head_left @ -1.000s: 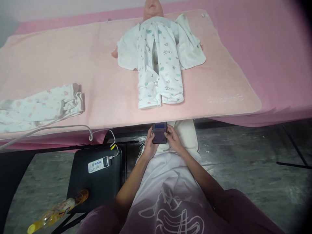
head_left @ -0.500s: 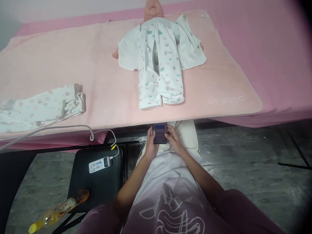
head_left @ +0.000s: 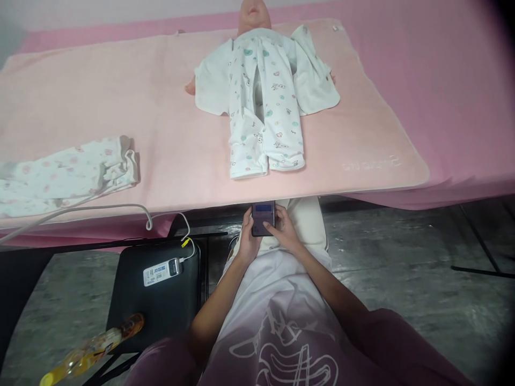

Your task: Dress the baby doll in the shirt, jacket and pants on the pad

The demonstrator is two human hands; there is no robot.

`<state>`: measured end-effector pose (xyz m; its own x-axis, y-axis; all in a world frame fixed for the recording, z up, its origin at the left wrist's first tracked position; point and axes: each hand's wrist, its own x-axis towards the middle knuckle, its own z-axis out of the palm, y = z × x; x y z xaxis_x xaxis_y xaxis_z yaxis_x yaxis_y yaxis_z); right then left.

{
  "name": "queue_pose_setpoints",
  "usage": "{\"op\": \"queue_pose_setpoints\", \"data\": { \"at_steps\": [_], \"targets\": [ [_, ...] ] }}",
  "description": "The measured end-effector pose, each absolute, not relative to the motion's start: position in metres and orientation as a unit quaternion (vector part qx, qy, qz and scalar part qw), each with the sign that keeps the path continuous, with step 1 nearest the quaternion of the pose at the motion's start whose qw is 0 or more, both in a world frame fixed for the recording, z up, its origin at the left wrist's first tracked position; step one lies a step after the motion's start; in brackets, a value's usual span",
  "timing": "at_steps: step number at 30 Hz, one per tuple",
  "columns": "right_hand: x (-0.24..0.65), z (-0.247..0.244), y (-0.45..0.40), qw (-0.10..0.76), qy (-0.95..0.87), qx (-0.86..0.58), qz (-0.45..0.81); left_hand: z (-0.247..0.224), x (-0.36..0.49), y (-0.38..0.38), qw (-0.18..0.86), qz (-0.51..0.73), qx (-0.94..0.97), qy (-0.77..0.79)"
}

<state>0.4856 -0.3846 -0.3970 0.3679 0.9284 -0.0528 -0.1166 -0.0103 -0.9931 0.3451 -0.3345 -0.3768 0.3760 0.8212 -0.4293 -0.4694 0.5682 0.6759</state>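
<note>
Over my lap, just in front of the table edge, a dark smartphone (head_left: 263, 213) is held between both hands. My left hand (head_left: 248, 238) grips its left side. On the right side, my right hand (head_left: 285, 231) has its fingers around the phone, with the thumb lying over the screen. Beyond them on the table, a baby doll (head_left: 255, 20) lies on its back, its upper head out of view. Printed white baby pants (head_left: 281, 118) lie over its front. A white baby top (head_left: 213, 80) spreads out on both sides, and a small hand pokes out at the left.
A pink mat (head_left: 173, 107) covers much of the pink-draped table. Folded baby clothes (head_left: 72, 171) lie at the left. A white cable (head_left: 120, 206) runs down to a power bank (head_left: 161, 272) on a black stool (head_left: 161, 316). A drink bottle (head_left: 92, 351) overlaps the stool's front corner.
My right thumb has moved from the phone's right edge inward over the screen. The view has shifted slightly; the doll and clothes lie as before.
</note>
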Motion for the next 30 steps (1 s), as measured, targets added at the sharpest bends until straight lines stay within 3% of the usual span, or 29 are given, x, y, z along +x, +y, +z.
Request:
{"op": "queue_pose_setpoints", "data": {
  "at_steps": [30],
  "targets": [
    [0.5, -0.402, -0.395, 0.583, -0.387, -0.539, 0.469, -0.377, 0.35, -0.332, 0.784, 0.414, 0.233, 0.4]
  ]
}}
